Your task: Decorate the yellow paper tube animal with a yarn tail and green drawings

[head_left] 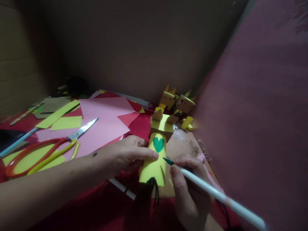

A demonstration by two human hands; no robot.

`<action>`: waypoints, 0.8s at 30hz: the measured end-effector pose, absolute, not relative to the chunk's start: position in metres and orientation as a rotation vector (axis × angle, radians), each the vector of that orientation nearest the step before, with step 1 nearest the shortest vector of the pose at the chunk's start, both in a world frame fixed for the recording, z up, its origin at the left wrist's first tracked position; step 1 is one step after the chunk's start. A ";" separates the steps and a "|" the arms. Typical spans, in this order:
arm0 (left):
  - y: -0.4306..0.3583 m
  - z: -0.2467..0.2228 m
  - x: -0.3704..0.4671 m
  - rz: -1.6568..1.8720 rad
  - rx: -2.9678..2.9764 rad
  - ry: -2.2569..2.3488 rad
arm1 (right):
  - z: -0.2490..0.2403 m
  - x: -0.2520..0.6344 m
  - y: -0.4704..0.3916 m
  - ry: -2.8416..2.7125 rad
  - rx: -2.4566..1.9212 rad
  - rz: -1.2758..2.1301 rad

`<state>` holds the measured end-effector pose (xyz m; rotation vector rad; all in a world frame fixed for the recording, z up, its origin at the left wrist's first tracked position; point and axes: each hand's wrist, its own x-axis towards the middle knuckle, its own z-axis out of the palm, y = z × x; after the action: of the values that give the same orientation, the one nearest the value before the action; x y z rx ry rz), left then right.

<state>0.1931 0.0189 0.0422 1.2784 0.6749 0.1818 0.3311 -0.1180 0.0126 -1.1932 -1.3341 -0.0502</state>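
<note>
A yellow paper figure (154, 170) lies at the centre, with a green heart (158, 145) on its body, a box-shaped cardboard head (162, 125) at the far end and black yarn (152, 184) at the near end. My left hand (134, 152) grips the figure from the left, its thumb just below the heart. In my right hand (190, 189) is a white marker (216, 194). The marker's green tip is beside the figure's right edge, below the heart; whether it touches the paper I cannot tell.
Red-and-yellow-handled scissors (69, 139) lie at the left on pink paper (106, 118) and yellow strips (67, 123). Two small cardboard figures (185, 103) stand behind by the wall. A wooden board (183, 144) lies under the work, and a pink wall (260, 112) rises at the right.
</note>
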 end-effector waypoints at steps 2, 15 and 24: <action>0.018 0.043 0.193 0.179 1.284 0.678 | 0.015 0.330 -0.117 -1.337 -1.185 -0.031; 0.017 0.046 0.195 0.183 1.296 0.728 | 0.016 0.332 -0.115 -1.395 -1.205 0.012; 0.016 0.046 0.193 0.185 1.282 0.707 | 0.033 0.339 -0.115 -1.409 -1.175 0.202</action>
<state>0.1934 0.0160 0.0455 1.2818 0.7071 0.1848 0.3394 -0.1147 0.0327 -1.1753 -1.4091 0.2024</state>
